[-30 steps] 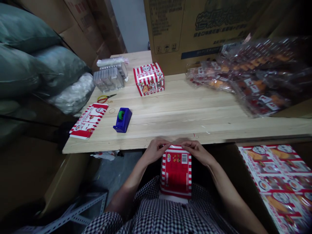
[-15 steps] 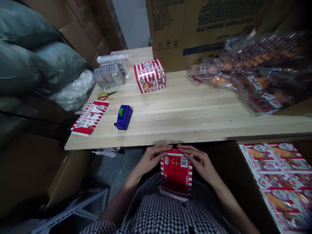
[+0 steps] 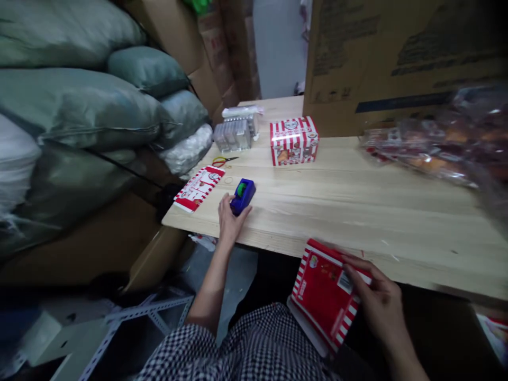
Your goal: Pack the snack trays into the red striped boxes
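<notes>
My right hand (image 3: 379, 299) is closed on the right edge of a red and white striped cardboard box (image 3: 321, 291), tilted over my lap, its barcode side facing me. Out over the table's front edge, my left hand (image 3: 232, 217) reaches the blue tape dispenser (image 3: 246, 194), thumb and fingers apart on either side of its near end. A roll of green tape sits in the dispenser. Left of it lies a flat red and white printed carton (image 3: 200, 188), with scissors (image 3: 224, 160) just behind.
A finished striped box (image 3: 294, 142) stands at the back of the wooden table (image 3: 341, 201), clear plastic cases (image 3: 233, 135) to its left. Clear-wrapped packs (image 3: 432, 143) pile up at right before a large cardboard carton (image 3: 369, 69). Stuffed sacks (image 3: 91, 106) are stacked at left.
My left hand has let go of the box and moved forward and left to the tape dispenser. My right hand keeps the box, now tilted and further right. The view has turned left.
</notes>
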`<action>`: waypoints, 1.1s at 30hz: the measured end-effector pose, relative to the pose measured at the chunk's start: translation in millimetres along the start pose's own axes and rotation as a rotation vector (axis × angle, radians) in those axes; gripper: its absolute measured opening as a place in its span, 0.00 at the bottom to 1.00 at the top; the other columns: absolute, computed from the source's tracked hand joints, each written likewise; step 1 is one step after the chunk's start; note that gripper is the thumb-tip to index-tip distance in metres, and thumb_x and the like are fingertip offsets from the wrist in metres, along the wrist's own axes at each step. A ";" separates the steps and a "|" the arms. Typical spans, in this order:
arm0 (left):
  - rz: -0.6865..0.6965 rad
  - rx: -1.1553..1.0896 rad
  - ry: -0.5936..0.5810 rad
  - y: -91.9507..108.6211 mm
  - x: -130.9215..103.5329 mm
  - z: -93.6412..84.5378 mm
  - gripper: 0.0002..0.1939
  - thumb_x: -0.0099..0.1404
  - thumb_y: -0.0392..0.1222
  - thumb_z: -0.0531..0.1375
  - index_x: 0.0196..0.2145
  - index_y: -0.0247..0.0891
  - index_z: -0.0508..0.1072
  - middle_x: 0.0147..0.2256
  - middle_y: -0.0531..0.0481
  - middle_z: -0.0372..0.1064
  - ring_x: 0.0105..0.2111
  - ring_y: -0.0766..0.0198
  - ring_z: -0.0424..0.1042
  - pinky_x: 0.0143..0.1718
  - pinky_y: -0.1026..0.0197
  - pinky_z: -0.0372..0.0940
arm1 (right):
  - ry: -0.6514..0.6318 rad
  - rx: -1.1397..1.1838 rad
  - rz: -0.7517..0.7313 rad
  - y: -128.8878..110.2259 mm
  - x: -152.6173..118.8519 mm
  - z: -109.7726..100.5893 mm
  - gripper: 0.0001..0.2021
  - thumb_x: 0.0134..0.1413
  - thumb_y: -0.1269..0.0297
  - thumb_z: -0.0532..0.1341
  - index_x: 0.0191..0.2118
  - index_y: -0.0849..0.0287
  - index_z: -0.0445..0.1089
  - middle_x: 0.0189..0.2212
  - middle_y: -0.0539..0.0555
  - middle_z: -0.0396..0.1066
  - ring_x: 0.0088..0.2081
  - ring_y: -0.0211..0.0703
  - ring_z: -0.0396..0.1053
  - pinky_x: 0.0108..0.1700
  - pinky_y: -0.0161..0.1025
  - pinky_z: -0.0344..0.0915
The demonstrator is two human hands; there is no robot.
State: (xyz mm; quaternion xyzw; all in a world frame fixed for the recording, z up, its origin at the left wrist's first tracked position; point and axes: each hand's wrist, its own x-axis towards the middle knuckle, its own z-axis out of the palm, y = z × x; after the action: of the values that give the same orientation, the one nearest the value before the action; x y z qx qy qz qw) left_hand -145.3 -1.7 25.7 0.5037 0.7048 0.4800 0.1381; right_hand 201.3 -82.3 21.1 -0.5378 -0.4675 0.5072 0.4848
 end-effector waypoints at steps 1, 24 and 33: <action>-0.064 0.099 0.028 -13.1 14.1 -6.4 0.29 0.54 0.47 0.71 0.51 0.37 0.69 0.61 0.35 0.59 0.66 0.46 0.53 0.65 0.46 0.48 | 0.023 0.002 0.013 2.4 0.1 -3.5 0.10 0.55 0.54 0.67 0.42 0.47 0.79 0.51 0.54 0.76 0.56 0.58 0.71 0.59 0.54 0.66; -0.408 -0.454 -0.017 -54.9 29.8 -21.2 0.19 0.52 0.52 0.66 0.32 0.31 0.76 0.32 0.44 0.74 0.30 0.65 0.71 0.35 0.61 0.66 | 0.167 -0.003 -0.046 -8.3 -17.7 1.3 0.15 0.52 0.54 0.70 0.43 0.57 0.78 0.54 0.58 0.75 0.58 0.56 0.70 0.63 0.53 0.62; -0.326 -0.310 0.129 -50.8 -3.3 -25.1 0.10 0.52 0.43 0.66 0.21 0.35 0.73 0.33 0.45 0.75 0.37 0.60 0.71 0.44 0.59 0.65 | 0.263 0.041 -0.231 -30.0 -13.9 16.3 0.11 0.56 0.61 0.68 0.44 0.58 0.77 0.52 0.61 0.76 0.55 0.57 0.72 0.62 0.61 0.62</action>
State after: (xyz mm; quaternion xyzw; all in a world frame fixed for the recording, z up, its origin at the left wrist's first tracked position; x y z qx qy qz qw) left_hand -190.1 -19.6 -4.2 0.3243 0.7020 0.5852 0.2440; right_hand 184.0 -92.6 52.0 -0.5322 -0.4483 0.3828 0.6077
